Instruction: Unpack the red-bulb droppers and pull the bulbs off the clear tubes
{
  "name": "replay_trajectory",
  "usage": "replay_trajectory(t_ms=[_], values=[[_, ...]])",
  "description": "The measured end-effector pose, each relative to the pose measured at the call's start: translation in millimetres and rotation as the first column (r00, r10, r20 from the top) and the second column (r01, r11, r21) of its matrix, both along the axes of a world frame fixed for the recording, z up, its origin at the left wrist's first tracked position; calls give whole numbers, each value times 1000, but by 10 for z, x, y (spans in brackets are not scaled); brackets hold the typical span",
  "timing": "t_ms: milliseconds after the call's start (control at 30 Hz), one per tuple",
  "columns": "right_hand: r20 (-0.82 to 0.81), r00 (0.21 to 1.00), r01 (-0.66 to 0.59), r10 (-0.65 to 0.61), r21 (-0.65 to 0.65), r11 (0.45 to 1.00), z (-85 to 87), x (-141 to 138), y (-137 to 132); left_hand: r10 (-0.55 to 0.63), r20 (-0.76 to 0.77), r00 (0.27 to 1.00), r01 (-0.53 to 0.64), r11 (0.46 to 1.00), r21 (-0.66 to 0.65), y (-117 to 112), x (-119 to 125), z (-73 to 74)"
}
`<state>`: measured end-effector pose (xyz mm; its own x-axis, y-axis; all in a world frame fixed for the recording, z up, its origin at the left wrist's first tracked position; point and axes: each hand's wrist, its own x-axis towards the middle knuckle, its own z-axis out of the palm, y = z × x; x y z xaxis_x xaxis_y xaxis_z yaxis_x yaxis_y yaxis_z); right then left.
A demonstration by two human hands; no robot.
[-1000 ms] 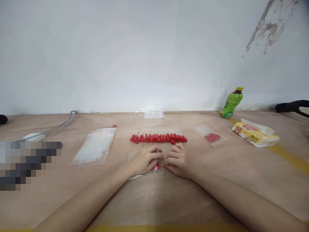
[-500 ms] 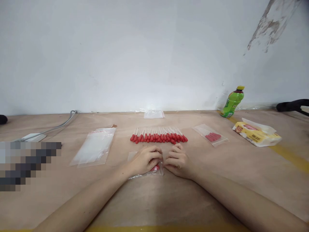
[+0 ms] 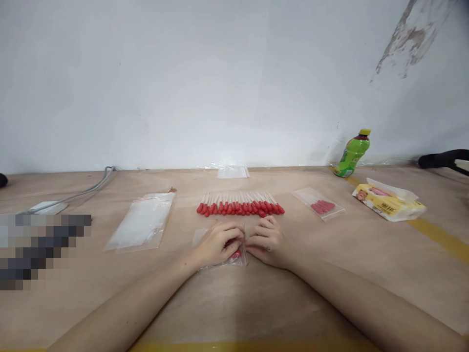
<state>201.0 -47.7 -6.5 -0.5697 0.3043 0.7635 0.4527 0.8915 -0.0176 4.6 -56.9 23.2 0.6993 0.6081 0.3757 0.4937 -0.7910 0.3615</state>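
A clear plastic zip bag (image 3: pixel 240 261) lies flat on the table in front of me, with red-tipped sticks (image 3: pixel 236 254) inside it. Over the bag sits my left hand (image 3: pixel 222 243), its fingers curled and closed on the plastic. My right hand (image 3: pixel 267 243) is at the bag's right edge, thumb and fingers pinched together on that edge. Just beyond both hands runs a row of several white sticks with red tips (image 3: pixel 240 209), tips toward me. Part of the bag is hidden under my left hand.
Flat clear bags (image 3: pixel 142 222) lie at left, near a grey cable (image 3: pixel 84 189). To the right are a filled bag of red-tipped sticks (image 3: pixel 320 205), a yellow tissue pack (image 3: pixel 388 203) and a green bottle (image 3: pixel 353 155). A white packet (image 3: pixel 233 172) lies by the wall.
My right hand has shifted very slightly left along the bag's edge. The left hand keeps its hold, and the things on the table stay in place.
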Motion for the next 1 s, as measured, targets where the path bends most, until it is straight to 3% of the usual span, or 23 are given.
replay_trajectory(t_ms=[333,633,800,1000], values=[[55,998,-36,35,31,999,57,-36,1,5,-15,1000,-5,1000,11,-6,5,15],[221,975,-28,-3,137,990,85,-44,-14,-74,-174,982,101,983,152,51,-62,56],[205,979,-15,-17,156,988,114,-47,-31,-34,-361,932,169,922,349,101,-105,22],[187,982,-42,8,177,983,98,-59,-23,-23,-367,930,212,849,484,132,-140,-80]])
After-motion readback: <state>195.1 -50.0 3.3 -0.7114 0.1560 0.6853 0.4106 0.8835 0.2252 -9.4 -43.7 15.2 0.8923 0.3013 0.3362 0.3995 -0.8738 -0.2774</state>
